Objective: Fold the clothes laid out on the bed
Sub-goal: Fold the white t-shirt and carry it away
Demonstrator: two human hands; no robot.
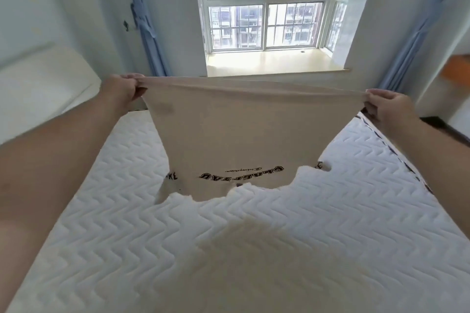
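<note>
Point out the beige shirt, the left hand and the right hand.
beige shirt (244, 132): head view, middle of the hanging cloth, above the print.
left hand (124, 91): head view, back of the hand gripping one top corner.
right hand (389, 108): head view, back of the hand gripping the other corner.

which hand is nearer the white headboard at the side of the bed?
Left. The left hand pinches one top corner of the beige shirt just beside the headboard; the right hand pinches the other corner, across the bed.
</note>
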